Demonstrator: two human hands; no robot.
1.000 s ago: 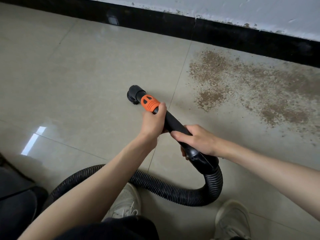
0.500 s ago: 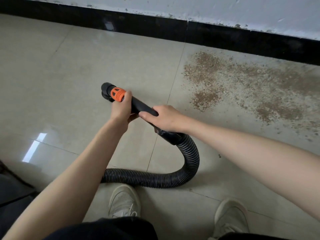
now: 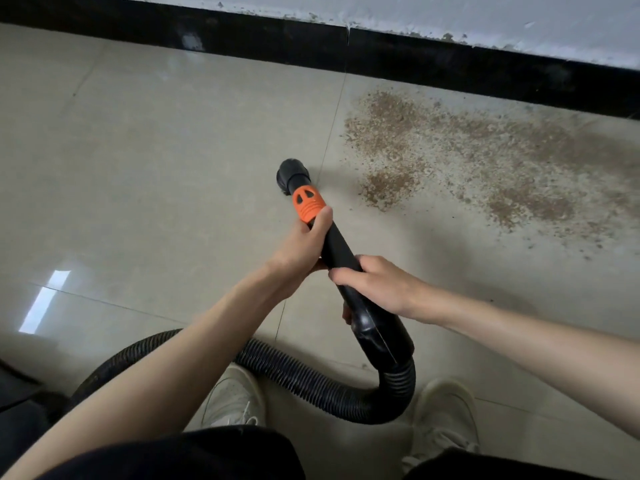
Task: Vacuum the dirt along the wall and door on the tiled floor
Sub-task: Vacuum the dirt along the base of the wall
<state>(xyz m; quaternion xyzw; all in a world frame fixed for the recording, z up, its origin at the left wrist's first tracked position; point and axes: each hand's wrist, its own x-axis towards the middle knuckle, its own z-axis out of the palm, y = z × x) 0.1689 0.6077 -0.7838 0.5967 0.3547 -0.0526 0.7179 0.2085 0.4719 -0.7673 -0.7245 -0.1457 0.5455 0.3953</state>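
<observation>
Both hands hold a black vacuum wand (image 3: 337, 249) with an orange collar (image 3: 307, 202). My left hand (image 3: 304, 247) grips the tube just below the collar. My right hand (image 3: 375, 284) wraps around the tube lower down, near the hose cuff. The round black nozzle (image 3: 290, 176) touches the beige tiled floor (image 3: 156, 168) just left of a grout line. Brown dirt (image 3: 450, 150) is spread over the tile to the right of the nozzle, reaching toward the black skirting (image 3: 450, 67). A small clump of dirt (image 3: 388, 187) lies closest to the nozzle.
The ribbed black hose (image 3: 304, 382) loops on the floor between the wand and my feet. My two pale shoes (image 3: 235, 396) stand at the bottom. A dark object (image 3: 17, 403) sits at the bottom left. The white wall (image 3: 450, 12) runs above the skirting.
The nozzle swung left and away from the dirt half a second ago, then came back right and now sits close beside the dirt patch. Both hands kept their grip.
</observation>
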